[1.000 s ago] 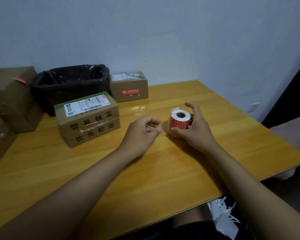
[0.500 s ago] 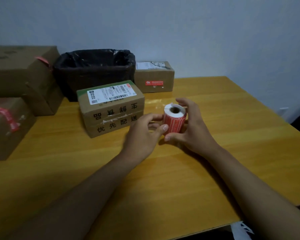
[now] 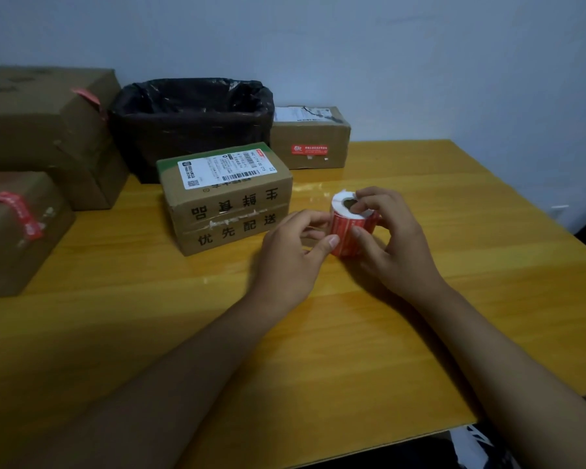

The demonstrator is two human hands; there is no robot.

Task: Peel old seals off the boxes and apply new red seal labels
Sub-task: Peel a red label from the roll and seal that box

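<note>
Head view: both hands on the red label roll

On the yellow table, the left hand and right hand meet around the roll. It stands on end: red printed labels wound on a white core, hollow centre up. Right fingers curl over its top rim, thumb on the side; the left thumb and fingers pinch its near left side. Just behind stands a box with a white shipping label and torn tape. Farther back are a black-lined bin, a small box with a red seal, and two boxes at left.

Label roll on table between both hands; printed box just left, lined bin behind it (small box right of bin), two boxes far left.
</note>
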